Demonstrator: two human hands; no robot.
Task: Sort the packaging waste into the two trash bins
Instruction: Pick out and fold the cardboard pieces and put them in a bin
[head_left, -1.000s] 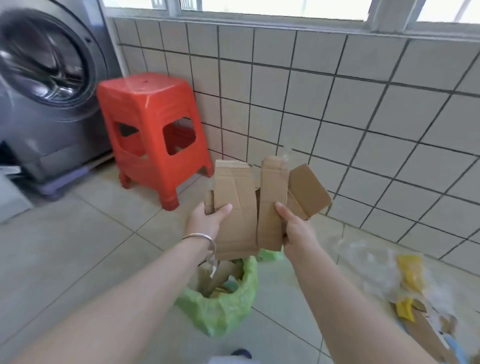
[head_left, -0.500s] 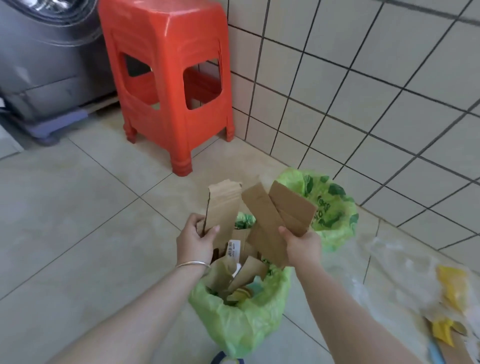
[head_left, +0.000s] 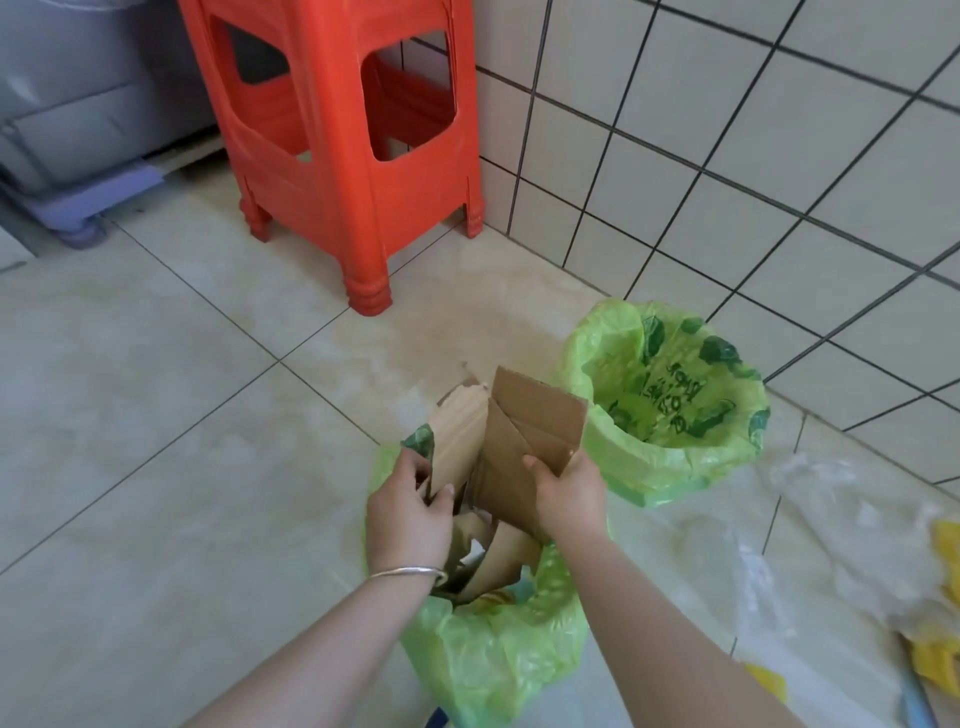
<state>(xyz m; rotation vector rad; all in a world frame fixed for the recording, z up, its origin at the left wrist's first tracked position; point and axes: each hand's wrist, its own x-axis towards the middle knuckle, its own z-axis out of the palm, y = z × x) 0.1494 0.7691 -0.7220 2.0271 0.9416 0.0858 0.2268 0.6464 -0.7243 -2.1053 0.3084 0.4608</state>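
Cardboard pieces (head_left: 519, 441): long axis upright, pinched by left hand (head_left: 408, 512) and right hand (head_left: 569, 493), directly above near bin (head_left: 488, 654).

Trash bins: two, both lined with green bags, near bin (head_left: 488, 654) and far bin (head_left: 670, 467)
Cardboard pieces held: two, left piece (head_left: 457, 441), right piece (head_left: 530, 431)
Hands: two, left hand (head_left: 408, 514), right hand (head_left: 571, 499)
Red stools: one (head_left: 337, 145)
Bracelets: one (head_left: 408, 573)
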